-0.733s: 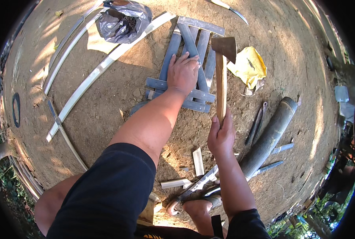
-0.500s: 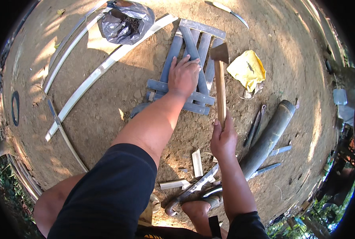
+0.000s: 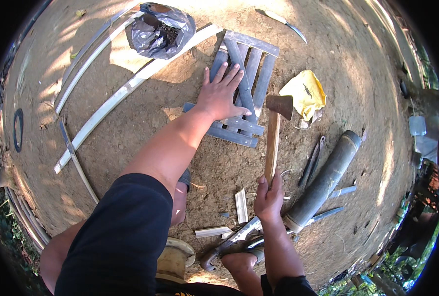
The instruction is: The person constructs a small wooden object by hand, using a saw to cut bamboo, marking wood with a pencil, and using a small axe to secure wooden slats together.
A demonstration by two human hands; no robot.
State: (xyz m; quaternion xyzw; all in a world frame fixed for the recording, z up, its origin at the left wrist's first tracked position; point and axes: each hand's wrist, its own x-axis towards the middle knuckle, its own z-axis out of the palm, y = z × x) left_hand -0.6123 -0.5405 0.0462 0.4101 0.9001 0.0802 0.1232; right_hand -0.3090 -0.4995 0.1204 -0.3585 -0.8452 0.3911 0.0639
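Observation:
A small slatted panel (image 3: 263, 81) of grey bamboo strips lies on the bare soil, with crosspieces at its far and near ends and a diagonal strip across it. My left hand (image 3: 222, 96) rests on it with fingers spread, covering part of the left slats and the diagonal's side. My right hand (image 3: 268, 197) is closed around the lower wooden handle of a hatchet (image 3: 272, 138). Its rusty metal head is up, just right of the panel's near corner and apart from it in the picture.
A black plastic bag (image 3: 172, 42) holds small dark pieces. Long split bamboo strips (image 3: 130, 86) curve at left. To the right are a yellow bag (image 3: 305, 91), pliers (image 3: 312, 160) and a bamboo pole (image 3: 328, 177). A curved knife (image 3: 281, 19) lies far off; a machete (image 3: 229, 241) lies near my foot.
My left hand has shifted toward me on the panel, and its fingers have spread wider. My right hand has drawn the hatchet nearer to me. The view has shifted slightly.

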